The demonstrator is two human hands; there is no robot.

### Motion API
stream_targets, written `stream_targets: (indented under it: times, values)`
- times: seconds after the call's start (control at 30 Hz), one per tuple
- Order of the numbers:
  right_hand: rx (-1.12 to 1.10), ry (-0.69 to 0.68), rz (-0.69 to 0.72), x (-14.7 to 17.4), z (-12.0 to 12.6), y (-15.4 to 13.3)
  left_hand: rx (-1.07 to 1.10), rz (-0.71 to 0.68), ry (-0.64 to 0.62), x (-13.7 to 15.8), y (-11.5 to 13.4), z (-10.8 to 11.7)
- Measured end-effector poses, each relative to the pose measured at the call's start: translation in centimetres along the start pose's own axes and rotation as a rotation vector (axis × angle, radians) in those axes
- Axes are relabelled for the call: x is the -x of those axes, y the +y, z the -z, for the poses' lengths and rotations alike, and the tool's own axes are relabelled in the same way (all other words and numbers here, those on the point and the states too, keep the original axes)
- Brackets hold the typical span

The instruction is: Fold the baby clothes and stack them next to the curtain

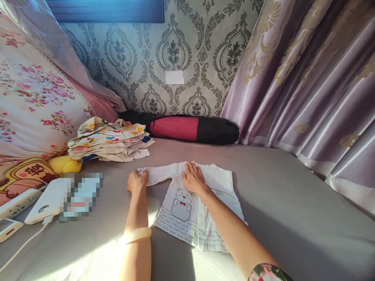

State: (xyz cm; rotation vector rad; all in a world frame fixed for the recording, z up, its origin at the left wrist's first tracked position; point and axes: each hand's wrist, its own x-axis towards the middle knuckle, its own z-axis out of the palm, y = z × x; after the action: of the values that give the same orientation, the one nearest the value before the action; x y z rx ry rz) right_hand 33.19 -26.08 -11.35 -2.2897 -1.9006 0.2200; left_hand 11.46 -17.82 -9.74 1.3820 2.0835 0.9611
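My left fingers point(144, 177) are curled tight on the white sleeve point(161, 173), and my right fingers point(191, 169) lie flat, gripping nothing, on the bear shirt point(194, 212), low in the middle of the frame. If I tug too hard, it might slide and crumple

In the left hand point(137, 180), a small white cloth shirt point(193, 216) carries a dark-lined bear point(181, 212) with a red bow point(183, 203) and grey lettering point(172, 227); beyond the grip, a folded cream cloth stack point(111, 142) shows multicoloured motifs point(115, 131), a long black fabric bag point(218, 130) has red mesh point(175, 128), flat grey wallpaper point(202, 52) bears black damask
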Motion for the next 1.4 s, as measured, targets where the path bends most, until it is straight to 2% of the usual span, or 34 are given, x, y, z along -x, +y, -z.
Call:
stream_targets:
  times: [0.07, 0.13, 0.23, 0.3, 0.37, 0.5, 0.8, 1.07, 1.17, 1.27, 1.33, 1.4]
  values:
    - [-0.005, -0.002, -0.002, 0.2, 0.2, -0.1, 0.167, -0.009, 0.042, -0.1, 0.4, 0.4]
    - [-0.012, -0.008, -0.008, 0.3, 0.4, -0.3, 0.488, 0.025, 0.024, -0.2, 0.9, 0.7]
    - [-0.029, -0.022, -0.022, 0.5, 0.8, -0.7, 0.973, 0.145, -0.113, 0.0, 2.0, 1.2]
    - [-0.036, -0.031, -0.043, 0.4, 0.8, -1.0, 1.159, 0.196, -0.188, 0.3, 2.7, 1.6]
    - [-0.033, -0.041, -0.068, 0.2, 0.8, -1.3, 1.263, 0.190, -0.250, 0.6, 3.4, 1.8]
    - [-0.016, -0.037, -0.090, -0.1, 0.8, -2.0, 1.324, 0.116, -0.374, 1.3, 4.5, 1.7]
    - [0.027, 0.050, -0.147, -0.3, 0.0, -3.9, 1.379, 0.080, -0.517, 3.3, 6.5, 0.6]
    - [0.010, -0.022, -0.168, -0.5, 0.3, -4.0, 1.407, 0.057, -0.634, 5.5, 8.0, -0.6]
    - [-0.157, -0.028, -0.108, -0.4, 1.1, -2.8, 1.377, 0.045, -0.666, 6.6, 8.5, -1.0]
    - [-0.471, 0.109, -0.092, -0.1, 2.3, -0.9, 1.341, 0.048, -0.711, 7.5, 8.8, -1.4]
    - [-0.715, 0.220, -0.200, 0.3, 3.2, 0.4, 1.305, 0.058, -0.750, 7.9, 8.9, -1.8]
    - [-1.020, 0.247, -0.347, 0.8, 4.0, 1.4, 1.264, 0.053, -0.778, 8.5, 8.9, -2.2]
